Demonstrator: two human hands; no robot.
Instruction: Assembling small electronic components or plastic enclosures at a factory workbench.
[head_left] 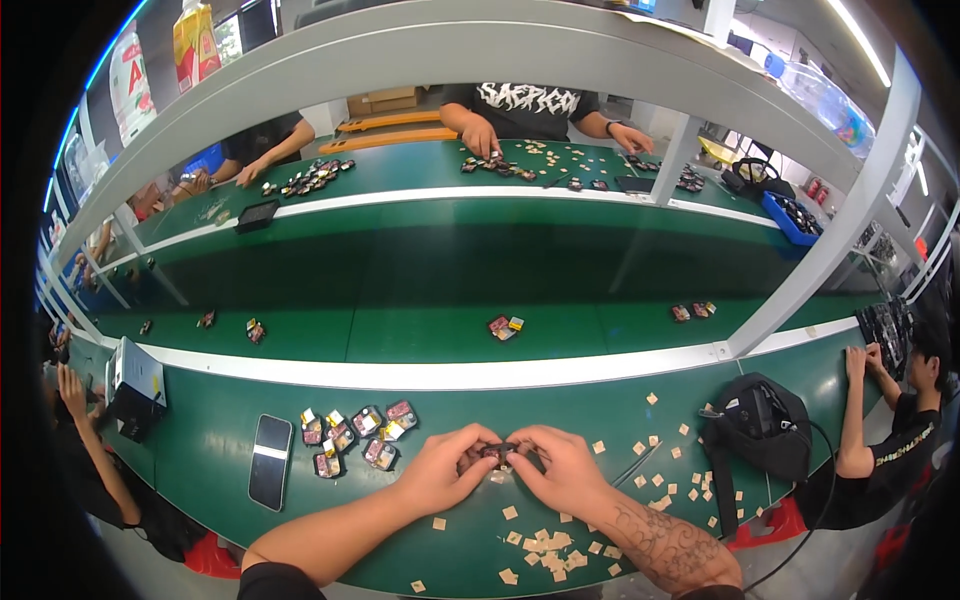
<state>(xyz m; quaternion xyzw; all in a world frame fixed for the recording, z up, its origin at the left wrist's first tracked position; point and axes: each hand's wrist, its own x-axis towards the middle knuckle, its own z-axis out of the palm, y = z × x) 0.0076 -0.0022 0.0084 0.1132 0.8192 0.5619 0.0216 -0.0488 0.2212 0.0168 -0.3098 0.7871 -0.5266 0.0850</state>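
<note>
Left hand (450,468) and right hand (558,470) are pinching a small dark part (500,453) snugly between them, over the green table (208,440); probably fitting it, next calling for steady, even pressure.

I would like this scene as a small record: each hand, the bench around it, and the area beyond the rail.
Left hand: grips a small dark part
Right hand: grips the same part
Left side: phone, dark-cased units
Pale squares: clustered between forearms, scattered rightward
Right side: black bag
Beyond white rail: a few similar units
</note>
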